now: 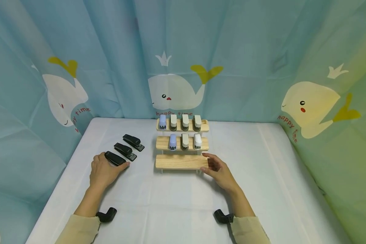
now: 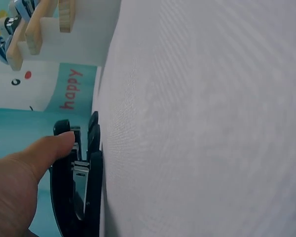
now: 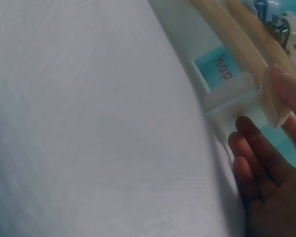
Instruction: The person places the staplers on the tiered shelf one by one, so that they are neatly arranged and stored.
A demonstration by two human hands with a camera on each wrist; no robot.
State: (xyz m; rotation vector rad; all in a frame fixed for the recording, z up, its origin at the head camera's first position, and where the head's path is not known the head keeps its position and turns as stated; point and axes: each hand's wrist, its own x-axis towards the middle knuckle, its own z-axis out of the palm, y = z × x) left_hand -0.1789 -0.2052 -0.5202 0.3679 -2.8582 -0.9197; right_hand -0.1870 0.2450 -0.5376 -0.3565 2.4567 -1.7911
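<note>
My left hand (image 1: pixel 103 172) grips the nearest of three black staplers (image 1: pixel 115 158), which lies at the left of the table. In the left wrist view the thumb presses near the front tip of this stapler (image 2: pixel 59 195), whose arm stands apart from its base. At the right end of a three-tier wooden rack (image 1: pixel 170 162), my right hand (image 1: pixel 222 173) holds the lowest board between thumb and index finger. The right wrist view shows the thumb on this board's end (image 3: pixel 272 106), the other fingers loosely bent beside the clear support.
Two more black staplers, a middle one (image 1: pixel 125 151) and a far one (image 1: pixel 133 142), lie behind the gripped one. Small staplers stand on the upper board (image 1: pixel 203 126) and middle board (image 1: pixel 160 143), in blue, beige and white. A whale-print curtain (image 1: pixel 244 95) hangs behind the table.
</note>
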